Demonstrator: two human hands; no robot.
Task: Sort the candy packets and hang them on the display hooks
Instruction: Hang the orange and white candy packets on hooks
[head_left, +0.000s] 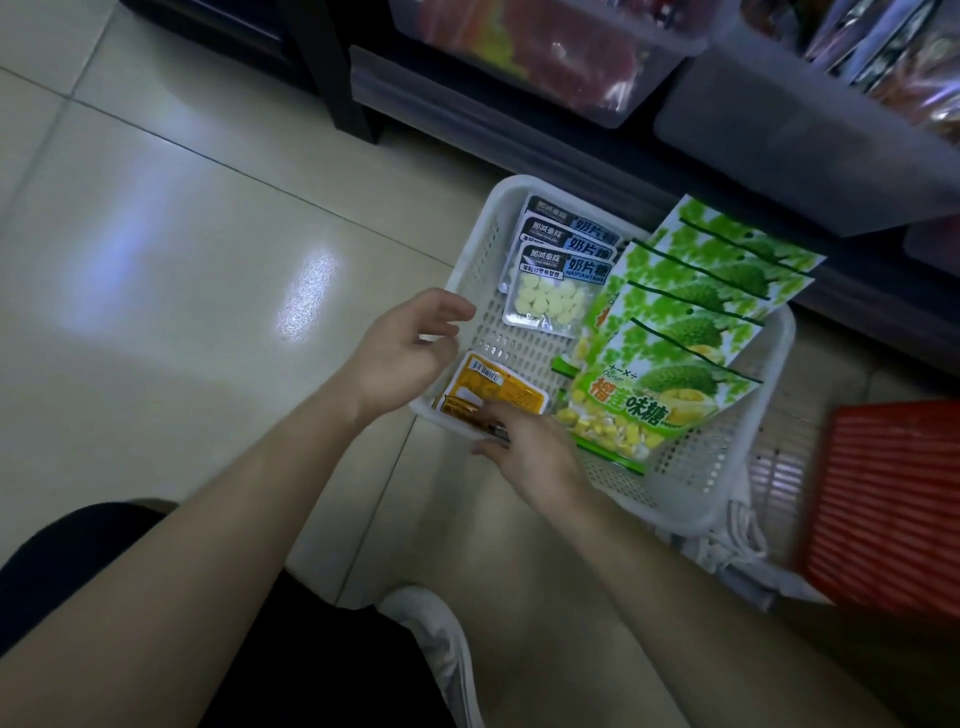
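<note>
While right hand (530, 447) pinches orange packets (498, 387), likely pulling them from basket (701, 467) for sorting, left hand (405, 348) hovers open.

Pale glossy tiled floor (156, 234) with light glare patch (309, 291), black shelf upright (337, 67) at top, clear plastic bin (545, 57) of blurred red goods, frosted bin (779, 135) beside it, red ribbed crate (893, 509) at right, crumpled white fabric (727, 551) against the crate.
</note>
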